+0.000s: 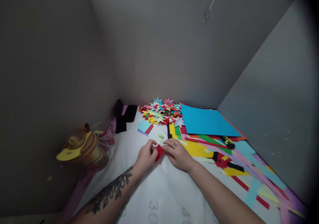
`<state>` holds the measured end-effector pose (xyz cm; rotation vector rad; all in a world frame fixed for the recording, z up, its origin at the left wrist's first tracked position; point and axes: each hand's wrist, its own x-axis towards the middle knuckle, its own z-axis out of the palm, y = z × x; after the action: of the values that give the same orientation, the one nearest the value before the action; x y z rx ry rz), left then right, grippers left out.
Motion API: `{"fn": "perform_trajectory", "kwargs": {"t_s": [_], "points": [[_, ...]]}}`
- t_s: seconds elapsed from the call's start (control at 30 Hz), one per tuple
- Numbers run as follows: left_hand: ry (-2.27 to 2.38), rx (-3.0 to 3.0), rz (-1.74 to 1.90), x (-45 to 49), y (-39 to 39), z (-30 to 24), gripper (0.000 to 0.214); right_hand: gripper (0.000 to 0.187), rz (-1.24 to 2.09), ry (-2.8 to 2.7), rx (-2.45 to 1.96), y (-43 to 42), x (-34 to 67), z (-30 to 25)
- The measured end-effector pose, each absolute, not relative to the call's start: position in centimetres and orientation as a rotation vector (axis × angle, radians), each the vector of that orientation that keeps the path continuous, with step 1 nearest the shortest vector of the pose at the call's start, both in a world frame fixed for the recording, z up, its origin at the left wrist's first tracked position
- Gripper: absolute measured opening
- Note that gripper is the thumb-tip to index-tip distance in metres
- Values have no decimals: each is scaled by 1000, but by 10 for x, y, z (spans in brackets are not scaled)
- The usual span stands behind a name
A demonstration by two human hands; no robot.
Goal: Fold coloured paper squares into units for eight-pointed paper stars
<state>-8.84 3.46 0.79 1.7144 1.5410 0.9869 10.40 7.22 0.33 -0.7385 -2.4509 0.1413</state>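
- the person's left hand [146, 154], low in the centre of the frame, pinched a small piece of red paper [159, 153] between its thumb and fingers.
- the right hand [178, 153], just right of centre, had its bent fingertips at the paper's right edge; whether they gripped it or only touched it could not be told.
- the red paper sat between both hands, over a white sheet [171, 190] printed with numbers at the bottom of the frame.
- a pale yellow-green scrap [160, 136] lay just above the fingers.
- a few coloured paper pieces [144, 126] overlapped up and to the left of it.
- paper stars [160, 112] were heaped in the middle of the frame.
- a large blue sheet [209, 121] lay right of the heap, on other coloured sheets.
- a yellow and black cutter [228, 142] rested below the blue sheet, among paper strips at the lower right.
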Motion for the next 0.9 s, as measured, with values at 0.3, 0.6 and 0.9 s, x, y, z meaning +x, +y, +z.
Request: {"fn": "perform_trajectory", "kwargs": {"t_s": [0.3,0.6,0.9], "points": [[1544,1685,997,-92,25,16,21,13,75,-2426,-613,52,89,6],[1538,1460,958,-106,13,26,28,7,143,-2479,-513,40,85,-23],[1423,1609,816,-109,9,31,39,10,121,-2473,-525,39,85,-16]]}}
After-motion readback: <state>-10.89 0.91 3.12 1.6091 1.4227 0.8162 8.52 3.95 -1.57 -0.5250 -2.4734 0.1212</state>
